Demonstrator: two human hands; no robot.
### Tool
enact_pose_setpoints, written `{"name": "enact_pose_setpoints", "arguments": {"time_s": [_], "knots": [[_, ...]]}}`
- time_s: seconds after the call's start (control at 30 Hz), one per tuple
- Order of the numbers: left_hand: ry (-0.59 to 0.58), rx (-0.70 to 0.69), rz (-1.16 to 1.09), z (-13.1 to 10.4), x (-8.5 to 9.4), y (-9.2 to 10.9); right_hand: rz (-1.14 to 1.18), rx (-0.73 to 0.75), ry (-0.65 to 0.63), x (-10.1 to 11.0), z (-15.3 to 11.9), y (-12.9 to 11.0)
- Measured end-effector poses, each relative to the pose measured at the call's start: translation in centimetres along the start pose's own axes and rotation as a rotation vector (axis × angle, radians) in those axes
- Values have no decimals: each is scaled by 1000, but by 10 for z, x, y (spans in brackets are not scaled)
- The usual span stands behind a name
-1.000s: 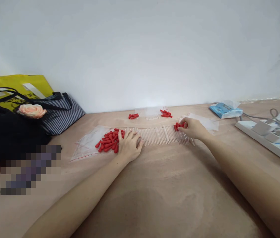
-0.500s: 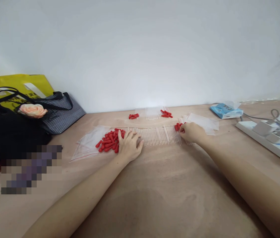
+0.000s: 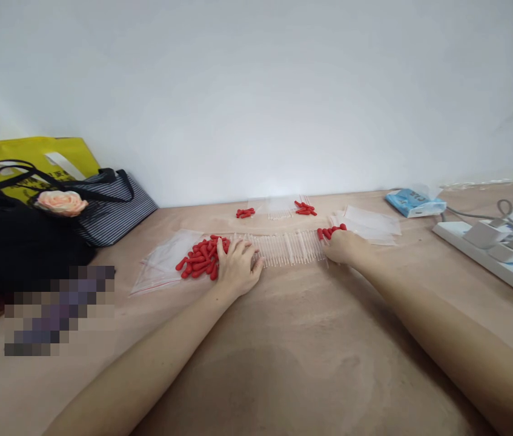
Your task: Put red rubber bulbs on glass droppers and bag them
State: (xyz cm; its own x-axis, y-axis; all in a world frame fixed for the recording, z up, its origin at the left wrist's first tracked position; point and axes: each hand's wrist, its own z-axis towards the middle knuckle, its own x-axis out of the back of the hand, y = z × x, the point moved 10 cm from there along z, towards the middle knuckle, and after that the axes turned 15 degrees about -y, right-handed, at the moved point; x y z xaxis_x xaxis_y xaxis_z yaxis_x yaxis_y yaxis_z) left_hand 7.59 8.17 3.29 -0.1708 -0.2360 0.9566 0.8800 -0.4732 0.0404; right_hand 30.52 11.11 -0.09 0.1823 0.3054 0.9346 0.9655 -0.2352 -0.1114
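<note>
A row of thin clear glass dropper tubes [image 3: 290, 249] lies side by side across the table. My left hand [image 3: 239, 266] rests palm down at the row's left end, fingers spread and partly over the tubes. Against its thumb side lies a pile of red rubber bulbs [image 3: 199, 259]. At the right end, several tubes carry red bulbs [image 3: 329, 232] on their far ends. My right hand [image 3: 346, 247] is closed there, its fingertips around one glass dropper tube [image 3: 327, 261] just below those bulbs. The back of the hand hides part of the grip.
Clear zip bags [image 3: 158, 260] lie left of the pile, and more bags [image 3: 369, 223] lie behind my right hand. Bagged tubes [image 3: 280, 208] with red bulbs sit near the wall. A blue tissue pack [image 3: 413, 203], power strip [image 3: 487, 251] and striped bag [image 3: 113, 209] stand around.
My right hand has come slightly nearer to me and turned, so more of the red bulbs at the row's right end show. My left hand has stayed in place.
</note>
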Motion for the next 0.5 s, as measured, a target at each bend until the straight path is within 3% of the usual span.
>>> {"name": "enact_pose_setpoints", "arguments": {"time_s": [0.27,0.4,0.5], "knots": [[25,46,37,1,9,-4,19,28,4,5,-2,2],[-19,248,64,10,25,-43,-18,135,63,14,-10,-13],[-200,337,-22,15,24,-72,-26,272,106,13,-19,-35]]}}
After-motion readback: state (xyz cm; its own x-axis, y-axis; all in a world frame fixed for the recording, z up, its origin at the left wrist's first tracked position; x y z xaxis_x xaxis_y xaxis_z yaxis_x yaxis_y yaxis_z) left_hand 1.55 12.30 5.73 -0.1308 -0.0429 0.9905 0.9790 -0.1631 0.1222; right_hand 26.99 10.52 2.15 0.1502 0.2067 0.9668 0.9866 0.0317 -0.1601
